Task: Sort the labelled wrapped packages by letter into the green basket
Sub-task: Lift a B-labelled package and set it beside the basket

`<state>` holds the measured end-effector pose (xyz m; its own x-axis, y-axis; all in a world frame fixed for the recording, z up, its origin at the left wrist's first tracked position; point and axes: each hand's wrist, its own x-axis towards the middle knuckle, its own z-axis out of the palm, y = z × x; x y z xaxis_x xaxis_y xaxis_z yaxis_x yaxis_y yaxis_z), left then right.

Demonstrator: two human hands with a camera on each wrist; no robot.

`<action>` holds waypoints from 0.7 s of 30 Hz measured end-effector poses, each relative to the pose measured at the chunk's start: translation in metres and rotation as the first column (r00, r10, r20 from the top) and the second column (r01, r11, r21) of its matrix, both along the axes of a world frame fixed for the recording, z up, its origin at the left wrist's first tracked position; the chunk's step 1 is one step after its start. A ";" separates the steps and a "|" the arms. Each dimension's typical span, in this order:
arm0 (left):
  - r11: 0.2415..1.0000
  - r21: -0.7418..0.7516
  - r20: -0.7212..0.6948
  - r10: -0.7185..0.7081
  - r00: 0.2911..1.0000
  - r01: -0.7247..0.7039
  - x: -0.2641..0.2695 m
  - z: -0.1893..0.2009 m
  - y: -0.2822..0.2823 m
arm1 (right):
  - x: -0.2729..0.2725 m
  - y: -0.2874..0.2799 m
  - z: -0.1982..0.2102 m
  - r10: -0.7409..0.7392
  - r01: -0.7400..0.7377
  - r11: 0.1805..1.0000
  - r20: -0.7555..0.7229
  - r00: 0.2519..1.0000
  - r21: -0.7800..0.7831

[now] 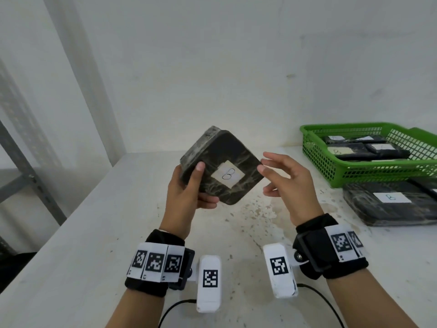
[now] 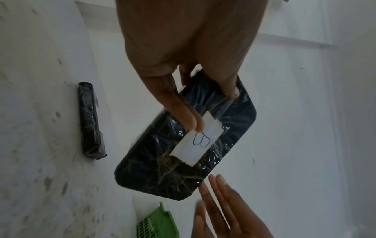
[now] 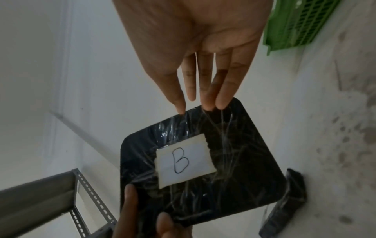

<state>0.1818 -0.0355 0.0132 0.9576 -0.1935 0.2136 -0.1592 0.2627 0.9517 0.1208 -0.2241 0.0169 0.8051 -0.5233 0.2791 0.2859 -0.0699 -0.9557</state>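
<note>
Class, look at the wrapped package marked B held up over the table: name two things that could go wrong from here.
1. Only the left hand grips the wrapped package, at one corner; the right hand is open at its edge, so it might slip onto the table.
2. The green basket already holds packages, so this one could land crooked.

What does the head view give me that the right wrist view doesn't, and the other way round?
Head view only: the inside of the green basket with labelled packages, and a package marked B lying on the table in front of it. Right wrist view only: the grey metal shelf frame from close by. Both: the left hand gripping the B-labelled package, and the right hand open, its fingertips at the package's edge.
</note>
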 end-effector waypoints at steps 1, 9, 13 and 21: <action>1.000 0.013 -0.011 -0.009 1.000 0.009 -0.003 0.001 -0.002 | -0.001 -0.003 0.000 -0.018 0.018 0.999 -0.014 1.000 -0.036; 0.996 -0.052 -0.213 -0.077 0.974 0.067 -0.031 0.015 -0.017 | -0.029 -0.021 -0.001 0.066 -0.073 0.997 -0.165 0.984 -0.038; 0.990 0.021 -0.229 -0.128 0.965 0.136 -0.046 0.020 -0.027 | -0.056 -0.024 -0.005 0.058 -0.053 0.992 -0.043 0.997 0.118; 0.979 0.151 -0.147 -0.117 0.982 0.140 -0.070 0.013 -0.051 | -0.117 -0.069 0.004 -0.113 0.120 0.989 -0.081 0.990 0.081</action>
<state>0.1114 -0.0864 0.0266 0.9404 -0.3378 0.0386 0.0006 0.1151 0.9934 0.0038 -0.2933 0.0207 0.7543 -0.6342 0.1696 0.2067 -0.0158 -0.9783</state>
